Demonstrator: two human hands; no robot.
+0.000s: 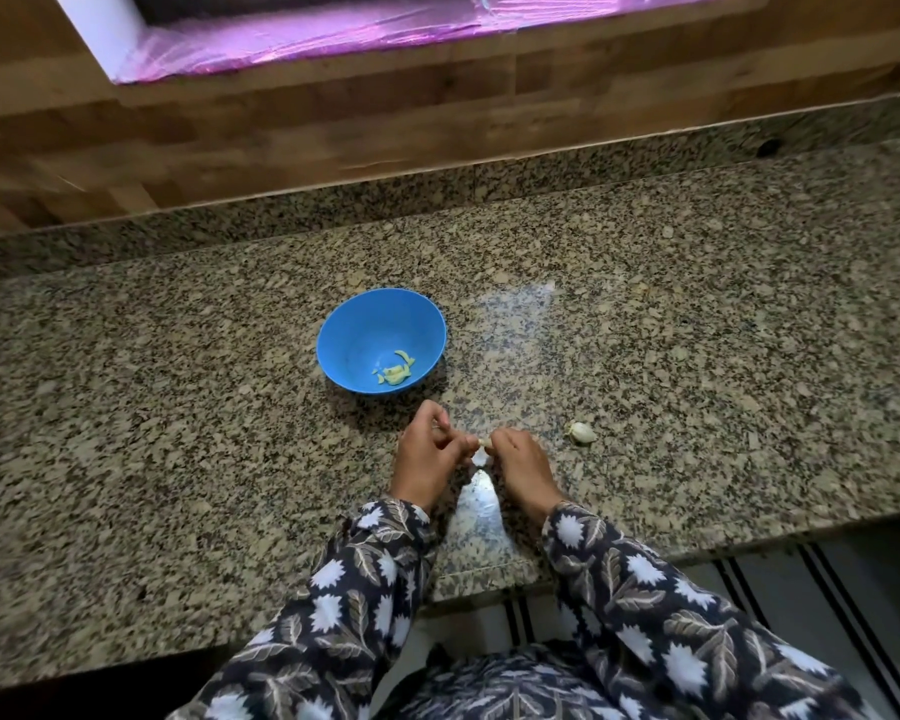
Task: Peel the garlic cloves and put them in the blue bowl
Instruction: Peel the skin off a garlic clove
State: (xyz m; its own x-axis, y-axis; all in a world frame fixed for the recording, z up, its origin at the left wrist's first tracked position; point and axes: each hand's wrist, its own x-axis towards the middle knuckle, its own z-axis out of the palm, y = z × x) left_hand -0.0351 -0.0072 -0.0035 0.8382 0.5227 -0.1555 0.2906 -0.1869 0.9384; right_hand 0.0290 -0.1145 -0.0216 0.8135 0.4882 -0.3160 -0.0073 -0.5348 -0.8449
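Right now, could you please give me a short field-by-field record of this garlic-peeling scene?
surface: granite counter
blue bowl: upright, beyond the hands, with a few pale peeled garlic pieces inside
held clove: pinched between left hand and right hand, above the counter
loose clove: lying on the counter, right of the right hand, apart from it
task state: peeling under way

Glossy speckled granite counter (697, 356); smooth plastic blue bowl (354, 324); wood-look wall (230, 148)
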